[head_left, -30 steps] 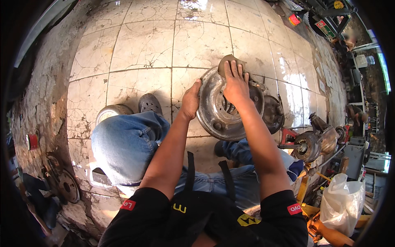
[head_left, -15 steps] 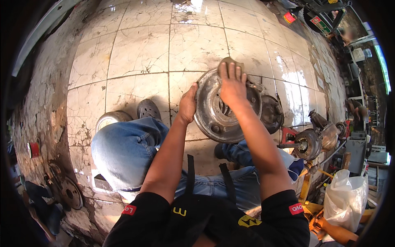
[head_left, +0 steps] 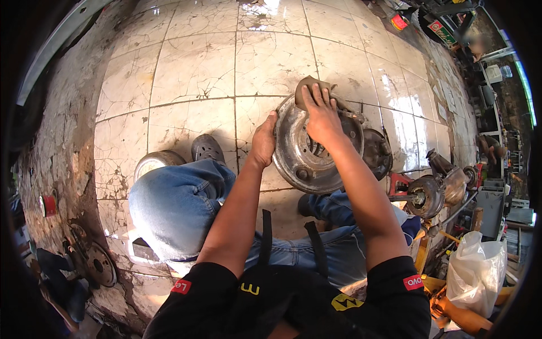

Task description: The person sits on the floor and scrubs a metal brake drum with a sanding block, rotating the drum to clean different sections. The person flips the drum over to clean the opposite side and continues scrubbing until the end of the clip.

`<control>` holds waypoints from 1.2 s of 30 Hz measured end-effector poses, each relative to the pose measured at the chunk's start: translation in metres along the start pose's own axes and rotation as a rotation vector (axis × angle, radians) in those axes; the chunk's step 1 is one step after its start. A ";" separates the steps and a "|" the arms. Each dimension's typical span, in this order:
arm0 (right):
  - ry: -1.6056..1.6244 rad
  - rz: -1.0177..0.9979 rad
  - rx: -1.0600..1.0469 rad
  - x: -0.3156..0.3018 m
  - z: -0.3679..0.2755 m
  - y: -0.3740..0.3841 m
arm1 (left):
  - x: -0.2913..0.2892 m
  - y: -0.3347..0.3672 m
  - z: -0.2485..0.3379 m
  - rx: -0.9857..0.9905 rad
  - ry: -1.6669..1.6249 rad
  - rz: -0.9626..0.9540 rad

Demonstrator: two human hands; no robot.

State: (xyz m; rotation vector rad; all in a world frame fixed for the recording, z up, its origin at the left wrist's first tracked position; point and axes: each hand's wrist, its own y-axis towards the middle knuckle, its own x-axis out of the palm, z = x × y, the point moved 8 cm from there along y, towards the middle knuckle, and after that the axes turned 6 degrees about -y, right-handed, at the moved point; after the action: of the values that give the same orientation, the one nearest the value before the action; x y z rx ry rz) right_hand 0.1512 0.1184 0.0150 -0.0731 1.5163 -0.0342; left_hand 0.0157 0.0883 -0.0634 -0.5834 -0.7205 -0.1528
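Note:
A round, worn metal brake backing plate (head_left: 289,161) stands tilted in front of my legs, with a hole in its middle. My left hand (head_left: 263,138) grips its left edge, thumb up along the rim. Over the plate's far edge lies a brown sheet of sandpaper (head_left: 303,92). My right hand (head_left: 323,116) lies flat on that sheet, its fingers stretched out and pressing it against the rim. Its thumb is hidden. Behind the plate, to the right, sits a smaller dark round metal part (head_left: 375,151), partly covered by the plate and my right forearm.
An axle housing with a hub (head_left: 426,196) stands at the right beside a red stand (head_left: 400,183). A white plastic bag (head_left: 475,274) sits over an orange jack (head_left: 460,314). Left, a metal drum (head_left: 153,164) touches my knee; a disc (head_left: 101,265) lies farther left. The tiled floor (head_left: 195,65) is cracked.
The plate and my left hand have shifted slightly right. My right fingers now angle more to the left, and more of the sandpaper shows beside them.

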 end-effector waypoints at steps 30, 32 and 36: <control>0.031 -0.016 -0.086 -0.008 -0.023 0.010 | -0.008 0.012 -0.012 -0.041 -0.148 -0.096; 0.029 -0.017 0.011 -0.009 -0.011 0.011 | -0.012 0.016 -0.016 -0.046 -0.043 -0.042; 0.057 0.016 -0.208 -0.002 -0.040 0.000 | -0.017 0.017 -0.019 -0.043 -0.148 -0.087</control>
State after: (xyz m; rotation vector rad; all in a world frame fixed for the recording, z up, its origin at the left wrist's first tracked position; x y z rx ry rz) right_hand 0.1107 0.1177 0.0144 -0.2282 1.5731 0.1350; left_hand 0.0200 0.0912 -0.0934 -0.6093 -0.8886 -0.2077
